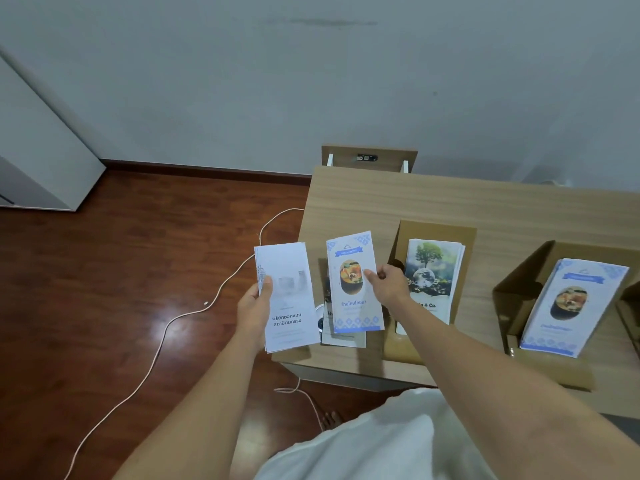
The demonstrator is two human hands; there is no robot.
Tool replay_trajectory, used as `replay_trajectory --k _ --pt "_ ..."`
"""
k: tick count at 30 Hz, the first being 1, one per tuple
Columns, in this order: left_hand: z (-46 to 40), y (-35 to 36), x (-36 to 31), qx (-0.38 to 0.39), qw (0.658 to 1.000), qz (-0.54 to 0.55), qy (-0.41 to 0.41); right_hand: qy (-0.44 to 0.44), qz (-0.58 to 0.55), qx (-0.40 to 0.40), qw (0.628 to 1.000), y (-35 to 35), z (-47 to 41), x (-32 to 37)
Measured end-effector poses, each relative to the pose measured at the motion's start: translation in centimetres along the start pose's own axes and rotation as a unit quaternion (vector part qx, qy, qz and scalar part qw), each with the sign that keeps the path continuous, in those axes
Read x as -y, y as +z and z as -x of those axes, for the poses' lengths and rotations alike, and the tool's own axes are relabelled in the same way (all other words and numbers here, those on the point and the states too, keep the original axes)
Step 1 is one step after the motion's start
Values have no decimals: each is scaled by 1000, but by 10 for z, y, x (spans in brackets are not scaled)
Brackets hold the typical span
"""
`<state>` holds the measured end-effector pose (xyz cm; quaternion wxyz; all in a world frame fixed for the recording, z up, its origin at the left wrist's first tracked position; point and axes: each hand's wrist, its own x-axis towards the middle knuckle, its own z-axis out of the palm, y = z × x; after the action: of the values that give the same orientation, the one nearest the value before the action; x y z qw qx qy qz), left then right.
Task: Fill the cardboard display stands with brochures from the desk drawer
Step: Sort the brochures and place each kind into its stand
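My left hand (255,306) grips a stack of white brochures (289,299) with grey buildings, held over the floor beside the desk's left edge. My right hand (388,284) pinches a blue-patterned food brochure (353,292) by its right edge, above the desk corner. Behind that hand stands a cardboard display stand (436,233) holding tree-and-globe brochures (433,271). At the right, a second cardboard stand (516,289) holds several matching blue food brochures (571,306). More brochures (343,339) lie flat on the desk under the one I hold.
The wooden desk (450,202) stands against a pale wall. A white cable (194,313) snakes across the dark wood floor at the left. A white cabinet (41,161) is at the far left. Part of another cardboard piece (632,306) shows at the right edge.
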<state>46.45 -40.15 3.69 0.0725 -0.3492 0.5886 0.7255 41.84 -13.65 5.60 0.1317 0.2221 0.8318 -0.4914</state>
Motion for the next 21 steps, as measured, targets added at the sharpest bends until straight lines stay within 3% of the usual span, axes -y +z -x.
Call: replay_trajectory --k 21 --pt "-3 2 4 26 999 15 -29 97 119 -9 988 38 -2 -6"
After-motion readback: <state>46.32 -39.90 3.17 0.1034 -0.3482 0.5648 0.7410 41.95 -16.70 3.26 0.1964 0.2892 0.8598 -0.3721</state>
